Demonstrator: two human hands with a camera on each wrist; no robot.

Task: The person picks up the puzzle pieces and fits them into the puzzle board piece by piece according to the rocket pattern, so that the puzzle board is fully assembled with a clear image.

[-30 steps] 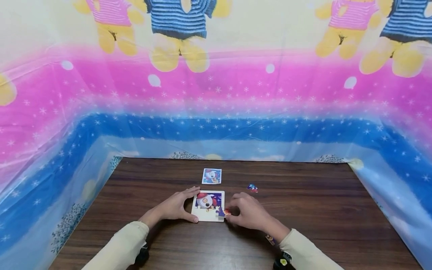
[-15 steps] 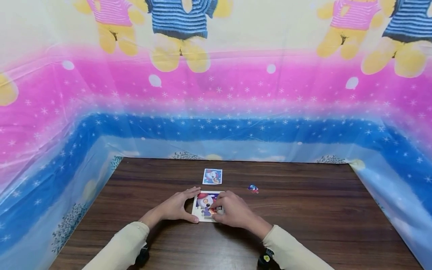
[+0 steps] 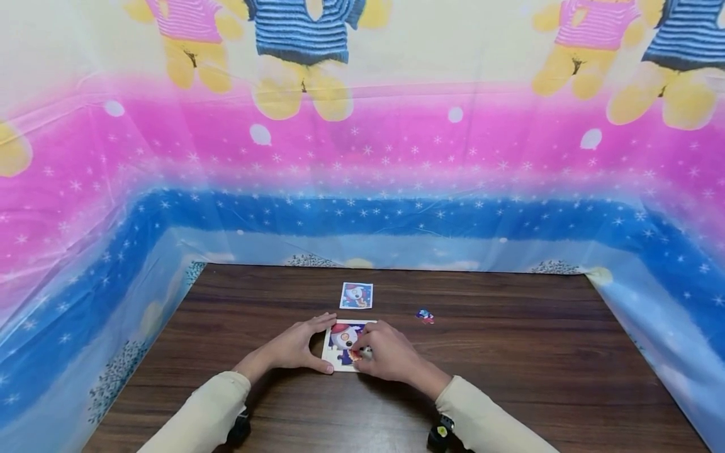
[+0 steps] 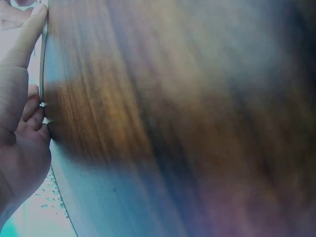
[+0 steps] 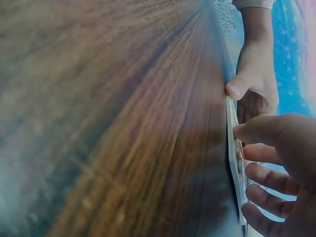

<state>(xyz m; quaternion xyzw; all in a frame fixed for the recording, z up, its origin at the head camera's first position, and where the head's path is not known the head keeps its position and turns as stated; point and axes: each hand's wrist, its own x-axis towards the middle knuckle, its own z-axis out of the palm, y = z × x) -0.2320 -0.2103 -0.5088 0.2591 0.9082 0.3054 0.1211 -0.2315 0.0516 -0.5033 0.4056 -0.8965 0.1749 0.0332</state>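
A square jigsaw board [image 3: 325,352] lies on the brown table, partly filled with a picture of a white, red-capped character. My left hand [image 3: 294,346] holds the board by its left side, thumb at the near corner and fingers at the far one. Over the lower part of the board, my right hand [image 3: 392,353] pinches a purple and orange puzzle piece [image 3: 346,358]. That hand covers the board's right side. Seen from the right wrist, the right thumb [image 5: 256,129] comes down close on the board, with the other fingers loosely bent beyond it.
Behind the board lies a small picture card [image 3: 356,296] with a similar image. A loose blue and red puzzle piece [image 3: 425,316] is to the right of the card. A printed cloth [image 3: 362,217] hangs along the table's far edge and sides.
My right hand has carried the puzzle piece left, from the board's right edge onto its lower middle. A piece near the right wrist is now hidden behind the sleeve. The left hand stays put.
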